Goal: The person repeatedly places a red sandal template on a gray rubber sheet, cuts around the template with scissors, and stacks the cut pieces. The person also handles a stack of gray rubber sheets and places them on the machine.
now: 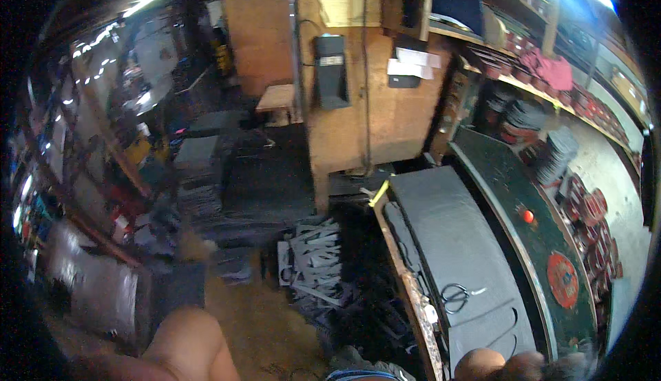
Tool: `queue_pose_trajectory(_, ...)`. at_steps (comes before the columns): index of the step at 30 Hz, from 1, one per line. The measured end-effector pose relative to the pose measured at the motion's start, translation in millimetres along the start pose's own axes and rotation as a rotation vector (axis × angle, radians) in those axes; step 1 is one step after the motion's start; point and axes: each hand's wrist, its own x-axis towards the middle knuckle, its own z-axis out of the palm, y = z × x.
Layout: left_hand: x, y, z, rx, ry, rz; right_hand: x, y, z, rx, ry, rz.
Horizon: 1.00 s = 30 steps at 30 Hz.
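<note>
At the lower left a bent, bare part of my left arm (184, 345) shows; the hand itself is outside the picture. Bare, rounded skin of my right arm or hand (482, 364) reaches in at the lower right edge, over the near end of the bench. Its fingers cannot be made out, nor whether they hold anything. Closest to it is a broad grey sheet (451, 223) on the bench. Black-handled scissors (456, 298) lie on that sheet, beside a thin dark curved strip (511, 329).
A heap of grey cut strips (313, 264) lies on the floor left of the bench. A dark green surface (496, 167) at the right carries a red disc (563, 280) and a small orange ball (528, 216). Stacked dark sheets (200, 198) stand at the left.
</note>
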Motion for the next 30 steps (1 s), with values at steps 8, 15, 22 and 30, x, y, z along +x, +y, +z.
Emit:
queue_pose_trajectory(8, 49, 12, 75, -0.174, -0.101, 0.135, -16, -40, -22, -0.099, 0.024, 0.07)
queue_pose_trajectory(15, 82, 37, 134, -0.286, -0.218, 0.234, -42, -85, -33, -0.233, 0.099, 0.162)
queue_pose_trajectory(22, 94, 63, 183, -0.359, -0.297, 0.331, -66, -119, -36, -0.352, 0.173, 0.22)
queue_pose_trajectory(30, 113, 84, 228, -0.387, -0.363, 0.435, -97, -155, -30, -0.484, 0.232, 0.295)
